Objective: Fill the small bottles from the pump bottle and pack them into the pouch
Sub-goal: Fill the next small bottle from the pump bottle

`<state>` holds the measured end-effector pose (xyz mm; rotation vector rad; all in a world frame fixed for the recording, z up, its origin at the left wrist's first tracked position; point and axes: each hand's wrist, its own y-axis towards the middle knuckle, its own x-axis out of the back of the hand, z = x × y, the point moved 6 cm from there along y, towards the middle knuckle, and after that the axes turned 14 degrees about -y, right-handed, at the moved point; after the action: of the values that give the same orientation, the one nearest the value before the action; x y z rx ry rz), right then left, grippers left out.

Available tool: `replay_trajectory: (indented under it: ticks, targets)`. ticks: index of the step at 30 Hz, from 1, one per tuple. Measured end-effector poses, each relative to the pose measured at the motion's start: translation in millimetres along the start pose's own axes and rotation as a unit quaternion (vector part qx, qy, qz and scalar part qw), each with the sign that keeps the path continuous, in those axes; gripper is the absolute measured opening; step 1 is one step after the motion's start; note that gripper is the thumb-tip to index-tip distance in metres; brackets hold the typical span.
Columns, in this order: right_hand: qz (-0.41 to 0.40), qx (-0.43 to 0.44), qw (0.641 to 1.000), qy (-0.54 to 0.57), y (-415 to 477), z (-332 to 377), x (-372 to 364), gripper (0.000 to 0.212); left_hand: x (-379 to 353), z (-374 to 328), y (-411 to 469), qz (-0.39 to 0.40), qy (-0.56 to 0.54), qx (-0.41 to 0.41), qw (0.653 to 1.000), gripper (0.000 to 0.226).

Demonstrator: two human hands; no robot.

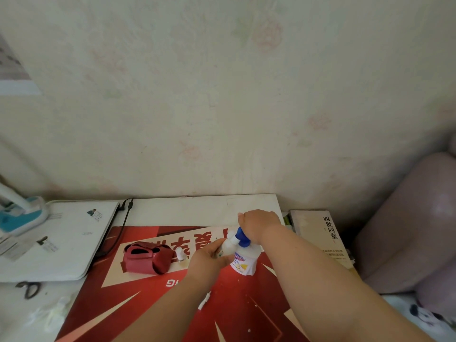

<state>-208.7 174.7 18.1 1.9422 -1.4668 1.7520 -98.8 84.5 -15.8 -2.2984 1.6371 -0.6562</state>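
Pump bottle (243, 261), white plastic with a blue head, stands on a red printed sheet (148, 304) on the worktop (197, 208). Right hand (259, 225) curls over the head. Left hand (209, 257) grips a small white bottle (225, 246) at the spout. A glossy red pouch (148, 259) lies to the left, with a second small bottle (180, 255) just beside it.
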Motion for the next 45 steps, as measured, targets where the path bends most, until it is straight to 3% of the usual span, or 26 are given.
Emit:
replay_trajectory:
  ticks: [14, 22, 45]
  targets:
    - [0.004, -0.012, 0.999, 0.045, -4.2, 0.3, 0.4, 0.052, -0.1, -3.1, -4.0, 0.002, -0.011, -0.012, 1.0, 0.049]
    - [0.025, -0.008, 0.999, 0.04, -5.2, 1.6, -1.1, 0.063, 0.8, -1.4, -4.1, 0.002, -0.017, -0.006, 1.0, 0.052]
    - [0.044, -0.012, 0.997, 0.063, -5.9, 0.4, -1.0, 0.06, 0.3, 0.9, -0.5, 0.001, -0.022, -0.011, 1.0, 0.049]
